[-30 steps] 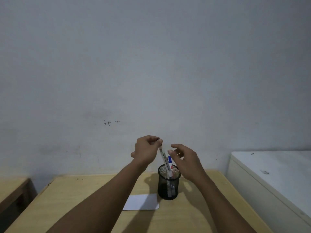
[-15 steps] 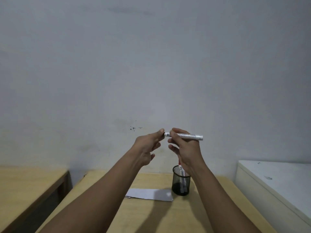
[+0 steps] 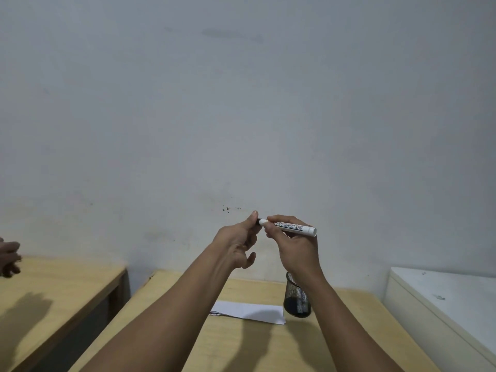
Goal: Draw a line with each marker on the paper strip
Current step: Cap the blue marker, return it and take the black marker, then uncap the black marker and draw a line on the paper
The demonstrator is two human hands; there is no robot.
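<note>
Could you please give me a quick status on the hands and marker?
Right hand holds marker. Left hand pinching its cap. Paper strip unobstructed beside holder.

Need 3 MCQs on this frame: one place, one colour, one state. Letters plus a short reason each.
1. Where does the mesh pen cup stand?
A. on the white cabinet
B. on the wooden table, by the right end of the paper strip
C. on the desk at far left

2. What colour is the barrel of the held marker?
A. white
B. red
C. yellow

3. How is the marker held?
A. lying on the paper
B. upright in the cup
C. level in the air, right hand on the barrel, left hand at its dark cap end

Key: 1 B, the cup sits on the table beside the paper strip. 2 A, a white barrel with dark print. 3 C, the right hand grips the barrel while the left hand pinches the cap end.
</note>
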